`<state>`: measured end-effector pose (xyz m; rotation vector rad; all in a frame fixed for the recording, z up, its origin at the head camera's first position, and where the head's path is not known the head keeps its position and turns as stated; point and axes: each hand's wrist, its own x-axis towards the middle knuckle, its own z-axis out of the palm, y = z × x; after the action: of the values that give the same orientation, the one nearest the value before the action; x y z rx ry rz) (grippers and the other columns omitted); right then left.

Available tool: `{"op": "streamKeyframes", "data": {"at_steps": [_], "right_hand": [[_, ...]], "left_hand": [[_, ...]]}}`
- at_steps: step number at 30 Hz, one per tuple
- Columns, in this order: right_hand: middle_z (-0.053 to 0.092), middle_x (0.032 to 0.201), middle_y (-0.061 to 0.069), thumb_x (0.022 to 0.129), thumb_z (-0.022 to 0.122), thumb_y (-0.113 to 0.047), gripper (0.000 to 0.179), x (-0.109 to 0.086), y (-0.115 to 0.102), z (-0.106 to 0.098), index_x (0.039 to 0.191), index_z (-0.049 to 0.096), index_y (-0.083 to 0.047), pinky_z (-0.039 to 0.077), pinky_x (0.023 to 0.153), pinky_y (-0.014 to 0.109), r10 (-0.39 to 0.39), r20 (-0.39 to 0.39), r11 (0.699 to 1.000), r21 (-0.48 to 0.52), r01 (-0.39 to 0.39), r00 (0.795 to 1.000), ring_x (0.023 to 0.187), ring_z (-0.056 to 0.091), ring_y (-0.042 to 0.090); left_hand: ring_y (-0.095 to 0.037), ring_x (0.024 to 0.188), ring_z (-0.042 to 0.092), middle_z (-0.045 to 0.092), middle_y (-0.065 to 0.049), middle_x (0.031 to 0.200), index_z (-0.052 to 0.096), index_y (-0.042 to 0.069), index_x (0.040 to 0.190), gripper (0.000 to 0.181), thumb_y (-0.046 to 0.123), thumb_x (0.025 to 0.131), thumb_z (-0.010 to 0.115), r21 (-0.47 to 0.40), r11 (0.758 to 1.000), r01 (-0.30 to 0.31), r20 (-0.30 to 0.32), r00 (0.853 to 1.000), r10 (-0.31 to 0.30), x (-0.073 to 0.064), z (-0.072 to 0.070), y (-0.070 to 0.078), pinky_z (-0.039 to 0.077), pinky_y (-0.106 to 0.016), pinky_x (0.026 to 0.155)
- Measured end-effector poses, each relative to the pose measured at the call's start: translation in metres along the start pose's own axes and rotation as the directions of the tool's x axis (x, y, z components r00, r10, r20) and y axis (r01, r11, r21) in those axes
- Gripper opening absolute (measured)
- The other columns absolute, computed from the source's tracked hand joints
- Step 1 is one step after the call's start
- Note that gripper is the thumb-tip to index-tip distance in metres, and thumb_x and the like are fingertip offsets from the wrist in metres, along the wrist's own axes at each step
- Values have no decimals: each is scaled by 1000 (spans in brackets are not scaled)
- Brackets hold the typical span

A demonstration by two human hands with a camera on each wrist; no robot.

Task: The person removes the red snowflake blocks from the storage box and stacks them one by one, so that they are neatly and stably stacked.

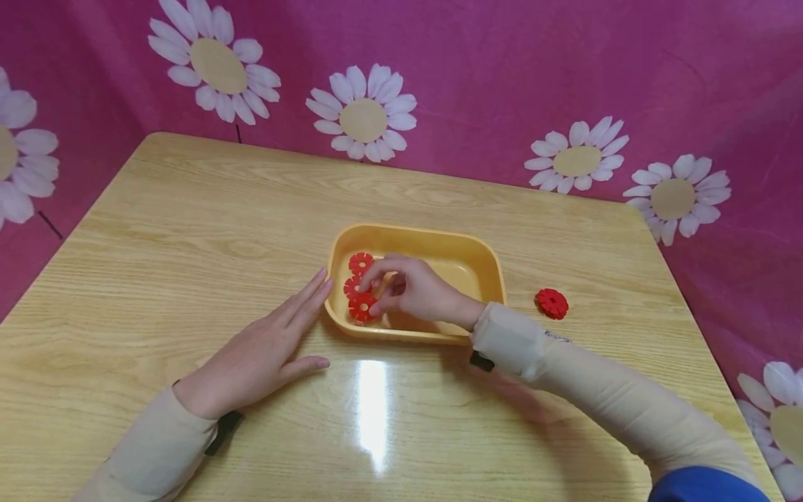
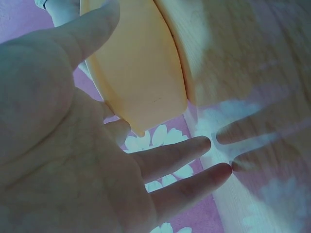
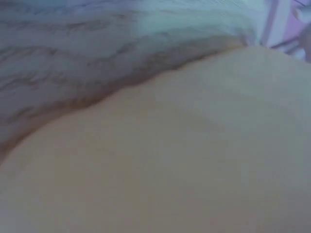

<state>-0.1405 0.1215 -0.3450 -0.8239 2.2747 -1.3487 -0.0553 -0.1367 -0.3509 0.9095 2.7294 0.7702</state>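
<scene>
A yellow plastic tray (image 1: pixel 467 254) sits on the table with several red notched discs (image 1: pixel 360 263) in a row at its left end. My right hand (image 1: pixel 417 289) reaches over the front rim into it. Its curled index finger and thumb pinch the nearest red notched disc (image 1: pixel 362 307); the other fingers fold behind. Flat beside the tray's left wall, my left hand (image 1: pixel 260 355) has straight fingers, their tips at the rim. In the left wrist view the left palm (image 2: pixel 63 145) faces the tray's outer wall (image 2: pixel 141 63). A pale surface fills most of the right wrist view, hiding the fingers.
Right of the tray, a small stack of red notched discs (image 1: pixel 553 304) lies on the wooden table (image 1: pixel 219 230). A pink cloth (image 1: pixel 464 84) printed with white flowers hangs behind and beside the table.
</scene>
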Motion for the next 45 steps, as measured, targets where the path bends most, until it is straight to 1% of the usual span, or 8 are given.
{"op": "streamKeyframes", "data": {"at_steps": [7, 13, 18, 23, 28, 33, 36, 45], "right_hand": [[60, 95, 12, 77, 80, 5, 28, -19, -1, -28, 102, 70, -2, 51, 63, 25, 63, -114, 989, 138, -47, 991, 69, 58, 19], [62, 105, 10, 81, 77, 4, 28, -45, -6, -56, 108, 69, -2, 49, 62, 28, 190, -195, 958, 250, -139, 962, 68, 60, 18], [62, 107, 8, 83, 77, -2, 28, -71, -3, -82, 110, 68, -6, 49, 62, 26, 260, -283, 948, 256, -189, 923, 72, 62, 17], [59, 114, 7, 87, 76, -13, 28, -100, 4, -104, 114, 67, -11, 54, 71, 27, 349, -372, 936, 182, -301, 860, 84, 66, 24], [55, 113, 6, 90, 72, -17, 31, -134, 14, -126, 120, 64, -11, 56, 78, 23, 373, -435, 927, 141, -347, 819, 90, 67, 16], [54, 110, 2, 92, 71, -20, 34, -165, 38, -142, 123, 62, -11, 55, 77, 20, 409, -465, 911, 164, -378, 785, 87, 64, 11], [54, 108, 2, 92, 71, -16, 33, -178, 55, -147, 122, 62, -7, 55, 77, 20, 437, -464, 899, 244, -363, 771, 88, 60, 12], [57, 100, -7, 92, 70, -17, 29, -200, 87, -152, 120, 64, -11, 54, 72, 20, 519, -439, 854, 280, -438, 733, 85, 56, 6]], "left_hand": [[-28, 147, 18, 0, -4, 165, 5, 13, 159, 93, 36, 94, 67, 7, 999, -40, -33, 999, 41, 0, 0, 2, 31, -51, 112], [-26, 147, 18, 1, -4, 165, 5, 12, 159, 94, 35, 93, 68, 7, 999, -42, -35, 998, 42, 0, 0, 3, 31, -50, 112], [-26, 147, 18, 2, -4, 165, 5, 13, 159, 94, 36, 93, 68, 10, 999, -43, -42, 998, 43, 0, 0, 3, 31, -50, 112], [-26, 147, 18, 1, -3, 165, 5, 13, 159, 95, 35, 93, 69, 6, 999, -41, -39, 998, 41, 0, 1, 3, 31, -50, 112], [-25, 148, 16, -2, -2, 165, 3, 14, 159, 96, 36, 93, 69, 7, 1000, -25, -26, 999, 26, 0, 0, 2, 30, -49, 113], [-24, 148, 15, -4, -1, 165, 1, 17, 159, 97, 38, 93, 68, 2, 1000, 1, -8, 1000, -1, 0, 0, 1, 29, -49, 113], [-24, 148, 14, -5, 0, 165, 1, 17, 159, 97, 38, 93, 68, 2, 1000, 11, 3, 1000, -11, 0, 0, 1, 28, -49, 114], [-24, 148, 13, -5, 0, 165, 1, 17, 159, 96, 38, 93, 67, -2, 1000, 8, 8, 1000, -8, 2, 0, 2, 27, -49, 114]]}}
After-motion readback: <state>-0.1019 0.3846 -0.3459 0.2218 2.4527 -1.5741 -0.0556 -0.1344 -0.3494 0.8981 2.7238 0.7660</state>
